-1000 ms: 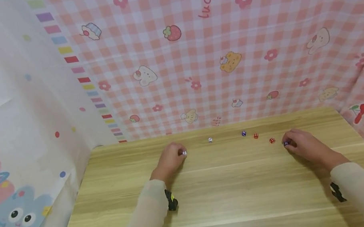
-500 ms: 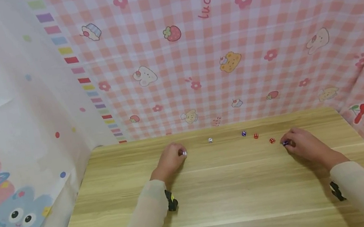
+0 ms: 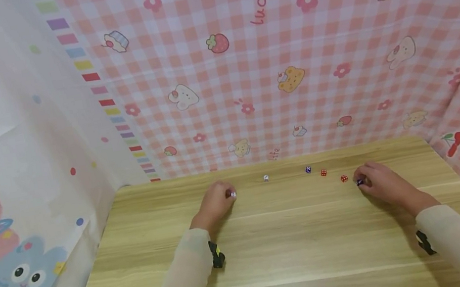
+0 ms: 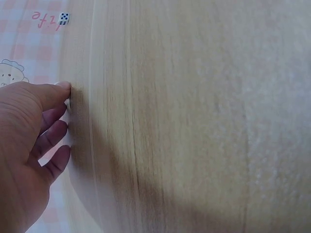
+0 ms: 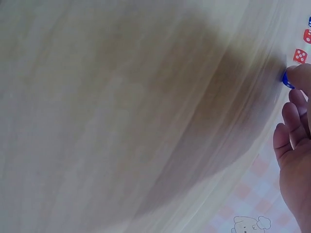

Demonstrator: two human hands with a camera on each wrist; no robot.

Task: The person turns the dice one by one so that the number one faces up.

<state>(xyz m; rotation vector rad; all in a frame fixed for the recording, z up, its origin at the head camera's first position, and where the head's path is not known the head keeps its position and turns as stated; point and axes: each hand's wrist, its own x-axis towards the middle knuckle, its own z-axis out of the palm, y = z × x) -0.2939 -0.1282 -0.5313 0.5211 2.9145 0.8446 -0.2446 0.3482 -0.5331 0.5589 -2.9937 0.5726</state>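
On the left of the table, my left hand [image 3: 214, 201] pinches a white die [image 3: 233, 194] against the wood; in the left wrist view the fingertips mostly hide it. To the right, my right hand [image 3: 382, 182] holds a dark blue die [image 3: 359, 182] between thumb and fingers, its blue edge [image 5: 287, 80] showing beside the thumb. Just left of those fingers lies a red die [image 3: 344, 178], a small gap apart. Beyond it sit a second red die [image 3: 323, 172] and another blue die [image 3: 308, 169]. A second white die [image 3: 266, 178] lies nearer my left hand.
The light wooden table [image 3: 286, 251] ends at the back against a pink checked cloth [image 3: 198, 67]. A white cloth [image 3: 30, 163] hangs on the left, and more checked cloth covers the right side.
My right hand has slid slightly left with the blue die, bringing it closer to the nearest red die. The left hand and the other dice stay in place.
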